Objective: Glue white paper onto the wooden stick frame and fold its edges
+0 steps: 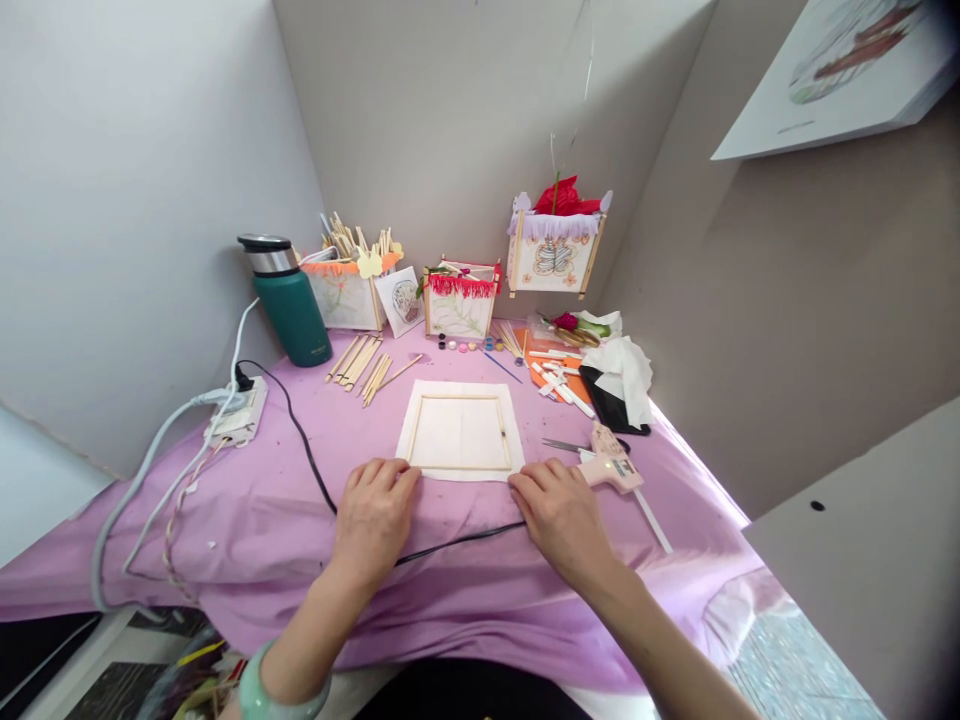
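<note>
A square white sheet, thin like paper or cloth, lies flat on the purple cloth in front of me. On it rests a square frame of thin wooden sticks. My left hand has its fingers closed at the sheet's near left corner. At the near right corner, my right hand holds the sheet's edge with bent fingers; the thumbs are mostly hidden. Just beyond the right hand lies a pink glue gun with a white glue stick in its back, beside scissors.
Bundles of wooden sticks lie behind the sheet. A green bottle stands at the left, near a power strip. Decorated paper lanterns and small paint pots are at the back. A black cable crosses the purple tablecloth.
</note>
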Demonstrator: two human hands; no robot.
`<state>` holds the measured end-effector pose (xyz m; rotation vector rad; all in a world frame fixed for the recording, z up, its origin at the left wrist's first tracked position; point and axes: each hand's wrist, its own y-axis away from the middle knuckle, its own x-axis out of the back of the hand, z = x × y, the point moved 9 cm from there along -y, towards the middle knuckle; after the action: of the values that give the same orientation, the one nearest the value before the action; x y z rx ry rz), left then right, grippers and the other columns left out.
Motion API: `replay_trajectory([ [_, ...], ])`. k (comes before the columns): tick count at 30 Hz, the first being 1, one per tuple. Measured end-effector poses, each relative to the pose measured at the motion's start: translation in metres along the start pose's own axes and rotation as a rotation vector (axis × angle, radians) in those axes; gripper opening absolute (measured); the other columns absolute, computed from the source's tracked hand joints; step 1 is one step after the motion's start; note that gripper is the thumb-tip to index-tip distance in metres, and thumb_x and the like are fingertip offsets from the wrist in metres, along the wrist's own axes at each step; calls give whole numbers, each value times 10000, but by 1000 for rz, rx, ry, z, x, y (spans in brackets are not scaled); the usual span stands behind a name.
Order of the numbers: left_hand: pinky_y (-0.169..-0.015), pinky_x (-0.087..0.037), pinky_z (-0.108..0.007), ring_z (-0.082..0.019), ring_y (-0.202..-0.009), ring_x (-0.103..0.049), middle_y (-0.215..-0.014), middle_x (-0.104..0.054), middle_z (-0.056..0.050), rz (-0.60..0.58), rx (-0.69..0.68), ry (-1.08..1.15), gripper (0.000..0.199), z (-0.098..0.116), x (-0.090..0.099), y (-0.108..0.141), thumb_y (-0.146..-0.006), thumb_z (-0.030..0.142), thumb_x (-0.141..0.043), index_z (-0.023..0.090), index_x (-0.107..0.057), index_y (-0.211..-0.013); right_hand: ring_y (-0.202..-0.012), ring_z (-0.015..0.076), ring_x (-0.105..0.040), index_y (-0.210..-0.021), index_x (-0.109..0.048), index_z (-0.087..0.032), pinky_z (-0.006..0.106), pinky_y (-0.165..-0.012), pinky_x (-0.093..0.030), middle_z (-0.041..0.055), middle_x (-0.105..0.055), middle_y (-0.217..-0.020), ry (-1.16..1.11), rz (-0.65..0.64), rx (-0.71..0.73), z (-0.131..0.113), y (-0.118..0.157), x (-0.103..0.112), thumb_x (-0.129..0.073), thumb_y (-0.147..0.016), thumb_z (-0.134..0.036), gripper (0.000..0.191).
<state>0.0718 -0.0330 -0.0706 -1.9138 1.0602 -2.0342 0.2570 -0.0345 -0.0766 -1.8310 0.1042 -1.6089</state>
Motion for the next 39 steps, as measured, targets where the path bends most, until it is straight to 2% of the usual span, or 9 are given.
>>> replay_trajectory([
  [4,-742,-397,-381,-230,-841,-559,-894,-680,-44,-54,-9,-59,138,-11,1,-4,-841,140,-568,208,-685,-868,-796,194,-485,-870,-659,-197,342,-699,-267,32,-648,-830,13,-30,7,1,-1,-5,-569,-895,-177,96],
  [9,-750,-379,-398,-238,-787,-558,-761,-655,-53,-129,-88,-117,150,-7,-5,-15,-812,100,-560,188,-672,-765,-794,191,-489,-856,-657,-196,338,-703,-263,32,-645,-827,14,-38,7,1,0,-5,-575,-892,-177,92],
  [16,-750,-378,-384,-228,-796,-558,-835,-659,-66,10,16,-107,137,-15,8,-12,-862,144,-514,167,-649,-849,-792,188,-493,-863,-658,-199,335,-708,-264,29,-643,-832,10,-38,10,2,1,-6,-572,-891,-169,95],
  [20,-755,-374,-387,-228,-804,-551,-837,-660,-49,-42,-46,-109,137,-12,8,-9,-842,148,-545,204,-666,-809,-785,184,-491,-854,-661,-197,335,-704,-264,28,-641,-822,16,-34,12,2,1,-5,-568,-893,-173,104],
  [24,-758,-381,-394,-227,-788,-553,-786,-647,-59,-98,-54,-120,174,-10,5,-10,-842,125,-514,190,-649,-754,-784,184,-490,-860,-664,-196,338,-702,-267,29,-641,-827,20,-37,17,1,1,-5,-568,-885,-150,110],
  [29,-784,-396,-390,-215,-835,-579,-902,-677,-64,-26,-58,-26,168,-6,12,-7,-888,195,-490,190,-657,-875,-774,184,-495,-847,-661,-195,342,-699,-281,37,-642,-822,21,-29,20,0,0,-5,-554,-882,-132,128],
  [33,-805,-390,-398,-204,-809,-584,-813,-675,-40,-39,-59,36,206,-4,16,-3,-909,219,-481,192,-653,-798,-815,194,-524,-856,-666,-187,342,-717,-337,50,-657,-855,-103,26,10,0,3,10,-531,-895,-141,148],
  [36,-795,-395,-396,-204,-806,-568,-814,-666,-46,-10,-52,143,190,11,25,-7,-909,216,-482,183,-643,-814,-918,205,-546,-962,-659,-181,344,-802,-402,69,-658,-958,-320,169,-86,13,17,38,-511,-909,-164,158],
  [39,-780,-405,-384,-200,-813,-551,-843,-656,-42,-32,-127,314,152,57,24,-19,-909,217,-485,192,-632,-880,-903,191,-577,-964,-645,-190,318,-790,-450,62,-650,-942,-536,268,-290,40,44,51,-504,-921,-198,148],
])
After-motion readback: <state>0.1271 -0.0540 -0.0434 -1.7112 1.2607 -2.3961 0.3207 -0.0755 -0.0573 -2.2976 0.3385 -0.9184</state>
